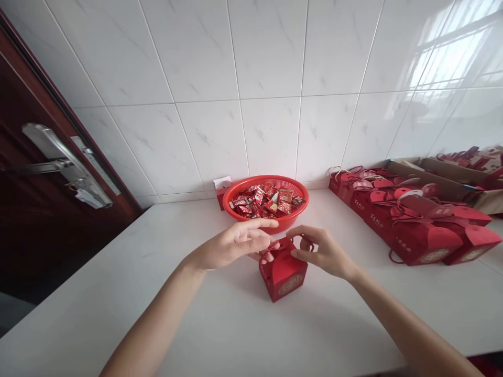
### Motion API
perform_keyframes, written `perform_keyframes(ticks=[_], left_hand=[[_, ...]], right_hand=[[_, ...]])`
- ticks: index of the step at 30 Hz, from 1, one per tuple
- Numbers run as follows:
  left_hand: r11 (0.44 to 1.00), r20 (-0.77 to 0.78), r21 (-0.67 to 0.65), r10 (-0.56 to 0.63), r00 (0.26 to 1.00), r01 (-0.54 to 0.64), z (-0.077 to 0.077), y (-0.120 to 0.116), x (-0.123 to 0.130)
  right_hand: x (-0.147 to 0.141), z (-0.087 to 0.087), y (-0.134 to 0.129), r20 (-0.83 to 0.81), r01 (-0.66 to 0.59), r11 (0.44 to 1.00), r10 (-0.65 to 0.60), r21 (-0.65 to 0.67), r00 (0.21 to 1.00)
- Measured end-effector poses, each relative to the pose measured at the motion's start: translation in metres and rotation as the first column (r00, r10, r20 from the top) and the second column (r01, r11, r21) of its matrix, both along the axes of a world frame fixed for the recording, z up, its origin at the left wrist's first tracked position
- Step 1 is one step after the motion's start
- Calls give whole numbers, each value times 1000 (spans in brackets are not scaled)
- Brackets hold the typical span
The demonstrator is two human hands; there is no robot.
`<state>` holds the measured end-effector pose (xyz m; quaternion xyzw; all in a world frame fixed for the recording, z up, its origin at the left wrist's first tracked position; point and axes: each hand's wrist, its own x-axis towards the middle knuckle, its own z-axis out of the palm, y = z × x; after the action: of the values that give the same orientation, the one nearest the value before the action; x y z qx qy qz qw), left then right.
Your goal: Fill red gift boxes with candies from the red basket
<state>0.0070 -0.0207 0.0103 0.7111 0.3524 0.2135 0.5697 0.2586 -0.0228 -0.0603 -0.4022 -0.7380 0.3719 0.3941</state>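
A small red gift box (283, 269) with folded top flaps stands on the white countertop, a gold emblem on its front. My left hand (236, 243) is at the box's upper left, its index finger stretched out over the top. Its thumb and lower fingers close on the red cord handle on that side. On the other side, my right hand (320, 250) has curled fingers around the cord, with the thumb by the top flap. Parts of the cord are hidden by the fingers.
Behind the box sits a red plastic basket (267, 226) of wrapped candies (259, 201). A small red-and-white box (222, 184) stands beside it. At right are rows of red gift boxes (424, 241) and cardboard cartons (416, 170). A door handle (58, 165) is at left.
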Motion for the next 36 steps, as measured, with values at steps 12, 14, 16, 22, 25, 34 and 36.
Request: perform_keyframes(ticks=[12, 14, 16, 22, 25, 34, 36], left_hand=[[977, 76, 208, 25, 997, -41, 0, -19, 12], [956, 26, 288, 52, 998, -58, -1, -23, 15], [921, -29, 385, 84, 996, -67, -5, -25, 17], [776, -100, 619, 230, 968, -120, -25, -18, 27], [655, -65, 725, 374, 925, -214, -39, -10, 32], [687, -191, 707, 418, 888, -171, -69, 13, 37], [719, -199, 677, 385, 901, -157, -71, 17, 38]], right_hand=[[-32, 55, 1, 51, 125, 978, -135, 169, 989], [-38, 52, 1, 107, 139, 970, -162, 201, 981], [-42, 47, 2, 148, 122, 974, -151, 190, 977], [-49, 30, 14, 15, 176, 973, -180, 146, 983], [-49, 28, 15, -111, 158, 985, -149, 68, 983], [-39, 32, 11, -501, -33, 970, -96, -243, 860], [-35, 28, 12, -517, -51, 963, -98, -266, 850]])
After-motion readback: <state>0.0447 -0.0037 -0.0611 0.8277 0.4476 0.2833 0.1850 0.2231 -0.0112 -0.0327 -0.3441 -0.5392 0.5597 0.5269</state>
